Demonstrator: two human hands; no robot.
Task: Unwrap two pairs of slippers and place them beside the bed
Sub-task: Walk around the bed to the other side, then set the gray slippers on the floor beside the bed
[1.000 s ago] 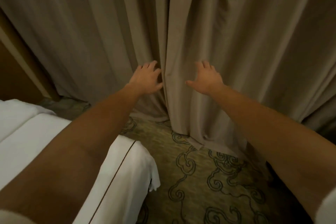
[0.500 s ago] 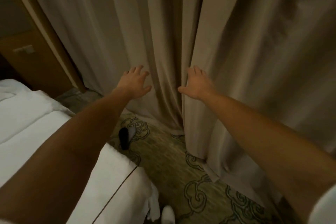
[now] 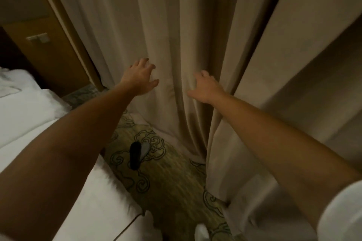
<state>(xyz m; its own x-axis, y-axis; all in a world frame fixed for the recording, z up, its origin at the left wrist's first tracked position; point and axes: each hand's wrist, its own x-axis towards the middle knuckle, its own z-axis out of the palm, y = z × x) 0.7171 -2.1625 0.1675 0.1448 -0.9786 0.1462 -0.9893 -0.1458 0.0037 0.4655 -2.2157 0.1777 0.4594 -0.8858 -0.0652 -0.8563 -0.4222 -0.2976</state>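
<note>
Both my arms reach forward to the beige curtains (image 3: 176,35). My left hand (image 3: 140,79) lies on the fabric with fingers spread and holds nothing. My right hand (image 3: 205,88) presses on a fold where the two panels meet, fingers slightly bent, thumb pointing left. The white bed (image 3: 29,111) fills the lower left, partly hidden by my left forearm. A dark slipper-like thing (image 3: 135,154) with a grey piece beside it lies on the carpet next to the bed. A white rounded thing (image 3: 201,232), maybe a slipper toe, shows at the bottom edge.
Patterned green carpet (image 3: 172,182) forms a narrow strip between bed and curtains. A wooden wall panel with a switch plate (image 3: 38,37) stands at the far left behind the bed. The curtain hem drapes onto the floor.
The view has swung left and down. The dark thing on the carpet, the white thing at the bottom and the wooden panel came into view. Both hands stay on the curtain.
</note>
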